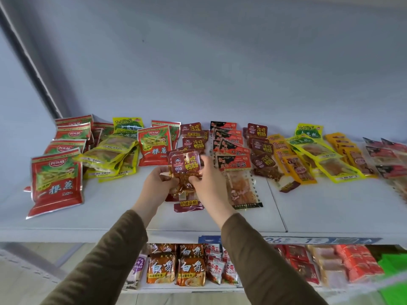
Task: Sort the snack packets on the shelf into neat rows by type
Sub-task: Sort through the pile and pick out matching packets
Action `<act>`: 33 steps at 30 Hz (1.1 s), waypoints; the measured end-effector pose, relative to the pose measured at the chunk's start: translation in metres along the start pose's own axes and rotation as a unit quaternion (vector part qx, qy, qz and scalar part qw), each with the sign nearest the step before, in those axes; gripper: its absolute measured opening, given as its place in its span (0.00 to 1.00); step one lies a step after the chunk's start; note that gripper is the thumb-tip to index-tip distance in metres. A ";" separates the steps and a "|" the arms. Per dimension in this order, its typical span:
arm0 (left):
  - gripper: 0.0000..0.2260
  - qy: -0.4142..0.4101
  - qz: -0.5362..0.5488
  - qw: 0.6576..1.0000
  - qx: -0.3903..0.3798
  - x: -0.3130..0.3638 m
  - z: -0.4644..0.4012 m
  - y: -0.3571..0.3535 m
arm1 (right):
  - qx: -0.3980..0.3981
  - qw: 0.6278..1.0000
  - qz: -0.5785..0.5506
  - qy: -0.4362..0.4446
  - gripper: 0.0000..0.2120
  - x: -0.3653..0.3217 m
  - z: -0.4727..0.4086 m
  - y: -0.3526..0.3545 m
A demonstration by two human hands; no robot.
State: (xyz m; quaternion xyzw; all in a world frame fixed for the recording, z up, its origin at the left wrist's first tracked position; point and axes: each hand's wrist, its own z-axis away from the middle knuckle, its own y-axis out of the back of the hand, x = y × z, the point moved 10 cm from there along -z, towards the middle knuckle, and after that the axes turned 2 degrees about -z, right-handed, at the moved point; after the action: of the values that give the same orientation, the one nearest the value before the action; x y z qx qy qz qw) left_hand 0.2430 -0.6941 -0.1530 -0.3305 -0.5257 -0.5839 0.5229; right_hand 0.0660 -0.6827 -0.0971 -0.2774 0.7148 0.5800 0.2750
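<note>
Here, maroon packet between left hand, right hand

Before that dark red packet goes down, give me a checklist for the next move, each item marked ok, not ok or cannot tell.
1. Left hand grips the dark red packet: ok.
2. Right hand grips its other side: ok.
3. Matching dark red row lies directly behind it: ok.
4. Only one packet in the hands: cannot tell; more dark red packets show beneath the hands.
5. All dark red packets in one row: not ok; a second group sits to the right.
6. Yellow-green packets neatly rowed: not ok, they lie in a heap.
</note>
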 end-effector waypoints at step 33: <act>0.25 -0.322 -0.278 0.902 -0.073 0.123 0.045 -0.135 | 0.178 0.961 -0.196 -0.085 0.18 0.117 -0.018 0.158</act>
State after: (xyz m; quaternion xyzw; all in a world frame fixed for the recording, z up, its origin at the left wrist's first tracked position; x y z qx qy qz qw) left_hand 0.0771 -0.6970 -0.0637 -0.3782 -0.6918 -0.6041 0.1156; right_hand -0.1294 -0.6821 -0.0705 -0.3081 0.7120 0.4002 0.4878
